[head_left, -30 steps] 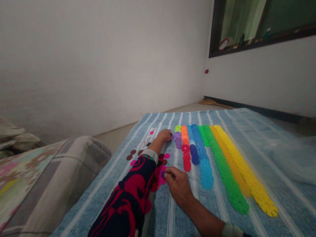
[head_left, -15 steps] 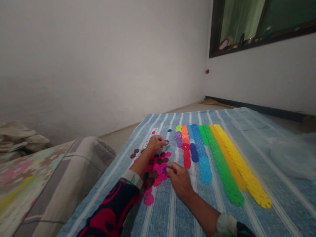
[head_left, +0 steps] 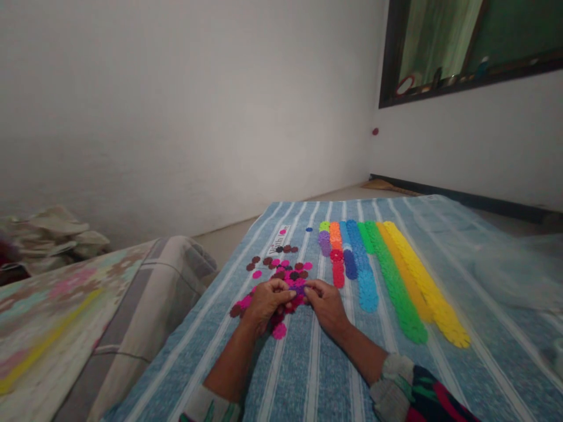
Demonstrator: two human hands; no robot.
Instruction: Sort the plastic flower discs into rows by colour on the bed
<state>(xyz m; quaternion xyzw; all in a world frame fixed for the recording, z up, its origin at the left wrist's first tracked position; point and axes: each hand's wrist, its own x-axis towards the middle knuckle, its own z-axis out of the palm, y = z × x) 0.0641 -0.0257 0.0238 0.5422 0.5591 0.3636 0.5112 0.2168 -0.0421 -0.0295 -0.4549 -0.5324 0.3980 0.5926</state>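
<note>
My left hand (head_left: 267, 303) and my right hand (head_left: 328, 303) meet over a pile of pink, brown and black notched plastic discs (head_left: 280, 332). Between their fingertips are purple interlocking discs (head_left: 298, 289), pinched from both sides; whether they are joined cannot be made out. Right of the hands, joined discs lie in overlapping strips: a short purple one (head_left: 324, 245), a red and orange one (head_left: 338, 274), blue ones (head_left: 368, 296), a long green one (head_left: 413, 333) and long yellow ones (head_left: 455, 334).
A single blue disc (head_left: 309, 229) lies beyond the pile, near printed lettering (head_left: 279, 237) on the striped blue cloth (head_left: 299, 387). A clear plastic bag (head_left: 514, 275) lies at the right. Fabric-covered bedding (head_left: 145, 293) stands at the left, below a white wall (head_left: 197, 117).
My left hand has come back toward me from beyond the pile, bringing a purple disc against the one in my right hand. The view has shifted slightly.
</note>
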